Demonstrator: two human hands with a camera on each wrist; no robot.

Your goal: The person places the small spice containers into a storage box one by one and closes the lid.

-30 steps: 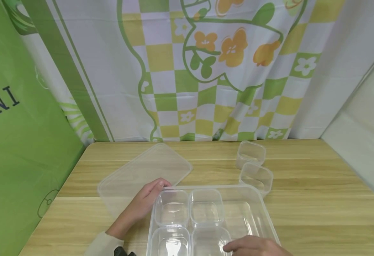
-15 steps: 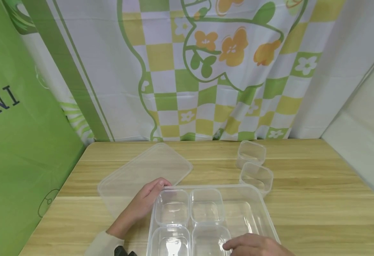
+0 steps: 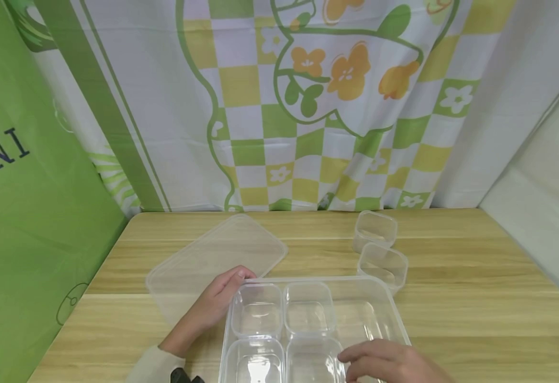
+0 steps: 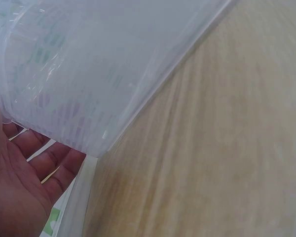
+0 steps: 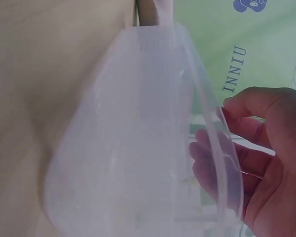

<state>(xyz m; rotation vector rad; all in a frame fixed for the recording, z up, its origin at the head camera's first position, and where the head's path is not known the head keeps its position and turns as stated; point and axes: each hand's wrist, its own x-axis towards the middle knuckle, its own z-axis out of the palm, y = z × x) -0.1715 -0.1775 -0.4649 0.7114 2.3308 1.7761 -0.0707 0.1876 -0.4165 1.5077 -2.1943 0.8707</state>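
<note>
On the bench (image 3: 475, 282), a large clear box (image 3: 317, 279) has four small tubs (image 3: 257, 311) packed leftward, probably to save space at right. The left hand (image 3: 219, 298) curls round its far left corner, seemingly to steady it; the right hand (image 3: 394, 361), loosely bent, holds nothing. Only the right wrist view shows its fingertips through clear plastic.
</note>
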